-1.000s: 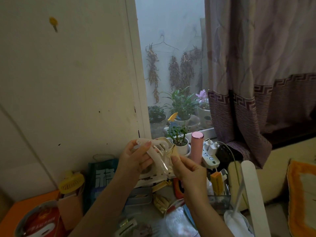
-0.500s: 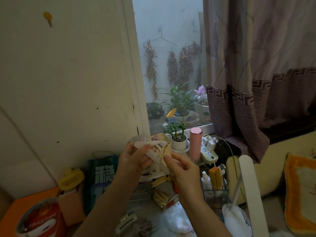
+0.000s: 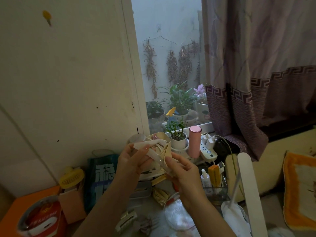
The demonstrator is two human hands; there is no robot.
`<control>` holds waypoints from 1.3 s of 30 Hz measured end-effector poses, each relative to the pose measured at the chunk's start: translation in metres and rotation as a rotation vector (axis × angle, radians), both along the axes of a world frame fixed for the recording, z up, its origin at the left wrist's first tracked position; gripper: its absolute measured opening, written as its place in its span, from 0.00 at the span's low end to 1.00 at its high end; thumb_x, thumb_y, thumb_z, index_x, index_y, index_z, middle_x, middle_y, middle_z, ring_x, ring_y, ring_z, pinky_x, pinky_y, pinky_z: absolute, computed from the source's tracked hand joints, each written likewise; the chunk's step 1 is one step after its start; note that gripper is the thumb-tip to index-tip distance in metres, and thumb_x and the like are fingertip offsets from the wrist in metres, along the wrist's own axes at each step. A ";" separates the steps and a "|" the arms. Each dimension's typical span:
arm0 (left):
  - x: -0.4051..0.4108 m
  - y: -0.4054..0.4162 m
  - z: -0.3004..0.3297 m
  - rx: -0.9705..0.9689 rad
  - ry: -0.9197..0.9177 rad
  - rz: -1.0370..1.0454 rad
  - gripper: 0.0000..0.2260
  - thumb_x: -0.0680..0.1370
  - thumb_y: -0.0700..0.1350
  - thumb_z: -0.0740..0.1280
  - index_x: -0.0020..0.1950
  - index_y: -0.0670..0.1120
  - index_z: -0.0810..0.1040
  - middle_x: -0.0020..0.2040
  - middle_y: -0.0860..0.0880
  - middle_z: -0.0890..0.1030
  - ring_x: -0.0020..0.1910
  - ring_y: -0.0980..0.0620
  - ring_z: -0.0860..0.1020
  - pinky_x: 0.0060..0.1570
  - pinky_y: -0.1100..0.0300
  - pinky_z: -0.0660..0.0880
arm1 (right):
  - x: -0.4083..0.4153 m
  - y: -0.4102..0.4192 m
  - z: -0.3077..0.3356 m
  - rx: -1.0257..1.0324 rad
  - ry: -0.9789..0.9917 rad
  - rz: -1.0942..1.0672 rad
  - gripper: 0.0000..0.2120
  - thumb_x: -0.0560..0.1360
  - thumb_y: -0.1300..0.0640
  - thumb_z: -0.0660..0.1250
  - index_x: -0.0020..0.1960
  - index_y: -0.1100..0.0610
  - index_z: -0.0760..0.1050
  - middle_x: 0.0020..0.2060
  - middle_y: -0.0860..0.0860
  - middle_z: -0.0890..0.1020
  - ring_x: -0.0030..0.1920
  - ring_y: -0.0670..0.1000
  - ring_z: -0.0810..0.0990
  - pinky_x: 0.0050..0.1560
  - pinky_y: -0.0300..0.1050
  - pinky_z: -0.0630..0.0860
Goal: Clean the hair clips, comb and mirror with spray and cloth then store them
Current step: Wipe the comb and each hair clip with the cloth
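Observation:
My left hand (image 3: 135,159) and my right hand (image 3: 183,171) both hold a white, translucent hair clip (image 3: 154,153) in front of me, above the cluttered table. The left hand pinches its upper end and the right hand pinches its lower end. Behind it stands a cream storage box (image 3: 165,136). On the table below lie a pale rectangular hair clip (image 3: 125,219), a dusty purple claw clip (image 3: 147,224) and a round mirror (image 3: 177,218). A white cloth (image 3: 233,218) lies at the lower right. A small white spray bottle (image 3: 204,179) stands in a clear organiser.
A pink flask (image 3: 195,142), a potted plant (image 3: 177,139) and a power strip (image 3: 208,150) stand by the window sill. At the left are a yellow fan (image 3: 71,178), a dark bag (image 3: 100,177) and a red tin (image 3: 39,219). A white slat (image 3: 249,194) rises at the right.
The clip has turned in my hands, and my right hand has slid down to its lower end. Both hands sit slightly lower and closer to me.

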State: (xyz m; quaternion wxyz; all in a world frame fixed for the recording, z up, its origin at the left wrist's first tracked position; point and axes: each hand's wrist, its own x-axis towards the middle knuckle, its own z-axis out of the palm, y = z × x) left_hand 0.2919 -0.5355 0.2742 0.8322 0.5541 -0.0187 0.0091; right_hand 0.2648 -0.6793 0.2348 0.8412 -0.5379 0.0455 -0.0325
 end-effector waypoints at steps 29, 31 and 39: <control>0.009 0.016 0.049 0.647 0.134 -0.445 0.16 0.64 0.48 0.72 0.49 0.43 0.84 0.39 0.44 0.84 0.34 0.55 0.81 0.34 0.66 0.77 | 0.010 -0.046 0.031 -0.301 -0.141 0.308 0.14 0.68 0.56 0.75 0.54 0.52 0.83 0.51 0.60 0.84 0.56 0.66 0.79 0.62 0.65 0.72; 0.008 0.016 0.048 0.629 0.136 -0.428 0.17 0.64 0.49 0.72 0.48 0.43 0.84 0.39 0.44 0.84 0.34 0.55 0.81 0.34 0.66 0.78 | 0.009 -0.047 0.030 -0.264 -0.125 0.303 0.14 0.66 0.56 0.72 0.52 0.52 0.84 0.51 0.59 0.84 0.55 0.61 0.81 0.62 0.60 0.74; 0.006 0.017 0.033 0.477 0.255 -0.342 0.24 0.63 0.50 0.74 0.52 0.36 0.81 0.45 0.40 0.83 0.39 0.49 0.81 0.41 0.58 0.80 | 0.012 -0.046 0.017 -0.159 -0.108 0.199 0.12 0.68 0.56 0.70 0.51 0.57 0.84 0.47 0.59 0.85 0.50 0.56 0.83 0.54 0.49 0.79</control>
